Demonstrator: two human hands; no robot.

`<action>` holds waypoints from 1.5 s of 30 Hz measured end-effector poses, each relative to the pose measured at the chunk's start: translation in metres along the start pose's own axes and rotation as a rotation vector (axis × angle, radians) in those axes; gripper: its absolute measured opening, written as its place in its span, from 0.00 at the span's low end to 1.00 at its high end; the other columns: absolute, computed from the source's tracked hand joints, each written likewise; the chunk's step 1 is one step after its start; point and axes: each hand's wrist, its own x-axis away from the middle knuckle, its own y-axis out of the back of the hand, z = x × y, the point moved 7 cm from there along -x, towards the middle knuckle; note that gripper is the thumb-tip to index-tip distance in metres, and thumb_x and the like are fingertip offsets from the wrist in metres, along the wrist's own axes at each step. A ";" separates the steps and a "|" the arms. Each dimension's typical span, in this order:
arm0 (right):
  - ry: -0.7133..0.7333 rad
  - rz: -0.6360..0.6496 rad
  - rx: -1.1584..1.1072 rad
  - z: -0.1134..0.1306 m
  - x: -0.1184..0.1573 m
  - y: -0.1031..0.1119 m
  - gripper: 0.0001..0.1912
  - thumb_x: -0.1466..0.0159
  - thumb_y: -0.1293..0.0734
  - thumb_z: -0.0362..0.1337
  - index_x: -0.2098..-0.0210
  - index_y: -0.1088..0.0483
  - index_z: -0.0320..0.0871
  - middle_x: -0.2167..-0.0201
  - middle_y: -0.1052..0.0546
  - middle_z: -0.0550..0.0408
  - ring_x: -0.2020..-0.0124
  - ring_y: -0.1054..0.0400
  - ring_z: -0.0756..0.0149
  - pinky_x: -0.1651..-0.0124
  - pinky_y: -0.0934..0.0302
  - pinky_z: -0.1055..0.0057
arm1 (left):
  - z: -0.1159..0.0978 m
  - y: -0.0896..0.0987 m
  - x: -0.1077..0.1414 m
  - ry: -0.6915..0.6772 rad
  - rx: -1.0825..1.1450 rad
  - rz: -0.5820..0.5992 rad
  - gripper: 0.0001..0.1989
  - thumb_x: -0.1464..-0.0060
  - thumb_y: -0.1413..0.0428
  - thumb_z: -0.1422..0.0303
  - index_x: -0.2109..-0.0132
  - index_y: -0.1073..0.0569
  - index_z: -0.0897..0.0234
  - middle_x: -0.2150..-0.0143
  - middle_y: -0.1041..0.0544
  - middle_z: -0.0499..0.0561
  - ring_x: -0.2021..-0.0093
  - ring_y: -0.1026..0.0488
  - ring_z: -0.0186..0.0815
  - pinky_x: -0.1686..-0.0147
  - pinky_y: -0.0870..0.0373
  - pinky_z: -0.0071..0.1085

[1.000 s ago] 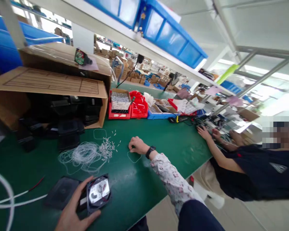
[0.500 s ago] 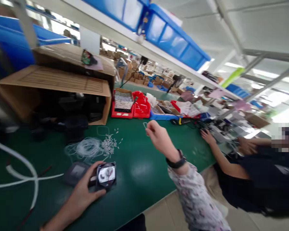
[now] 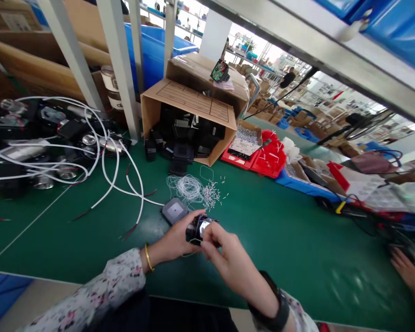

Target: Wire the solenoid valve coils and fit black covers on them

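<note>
My left hand (image 3: 174,239) is closed round a small black housing (image 3: 191,230) with a bright metallic part inside, held just above the green bench. Against the housing's near side, my right hand (image 3: 226,253) pinches a thin, pale sealing ring (image 3: 194,240); part of the ring shows below the housing. The right fingers cover much of the housing's open face. A dark square cover (image 3: 174,210) lies behind my left hand. Beyond it are a tangle of clear rings (image 3: 190,188) and a heap of small screws (image 3: 211,194).
An open carton (image 3: 190,101) of black housings stands at the back. Lamp-like units with white cables (image 3: 110,184) crowd the left. Red trays (image 3: 268,157) and a blue tray (image 3: 297,186) line the rear. A co-worker's hand (image 3: 406,267) is at far right. A shelf beam (image 3: 297,41) crosses overhead.
My right hand has come from the back of the bench to the housing in my left hand, bringing the ring. The view has swung left and down.
</note>
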 end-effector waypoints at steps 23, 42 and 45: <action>0.058 -0.096 0.263 -0.046 -0.045 0.032 0.07 0.42 0.37 0.25 0.73 0.38 0.42 0.69 0.28 0.56 0.65 0.35 0.67 0.60 0.42 0.69 | 0.003 -0.002 0.014 0.032 -0.170 0.006 0.44 0.53 0.40 0.70 0.35 0.56 0.56 0.34 0.47 0.54 0.35 0.51 0.43 0.36 0.55 0.46; 0.042 0.002 0.384 -0.029 -0.061 0.019 0.07 0.40 0.37 0.30 0.73 0.28 0.42 0.71 0.24 0.56 0.69 0.32 0.69 0.65 0.43 0.73 | 0.007 0.004 0.020 0.077 -0.021 -0.146 0.28 0.61 0.37 0.77 0.53 0.40 0.61 0.49 0.30 0.54 0.49 0.32 0.42 0.50 0.35 0.38; -0.008 0.041 0.406 -0.034 -0.068 0.019 0.05 0.42 0.35 0.30 0.75 0.29 0.41 0.74 0.25 0.58 0.72 0.34 0.71 0.69 0.45 0.75 | 0.005 0.004 0.020 0.046 -0.062 -0.130 0.21 0.61 0.36 0.76 0.61 0.38 0.60 0.43 0.33 0.56 0.42 0.37 0.45 0.46 0.39 0.40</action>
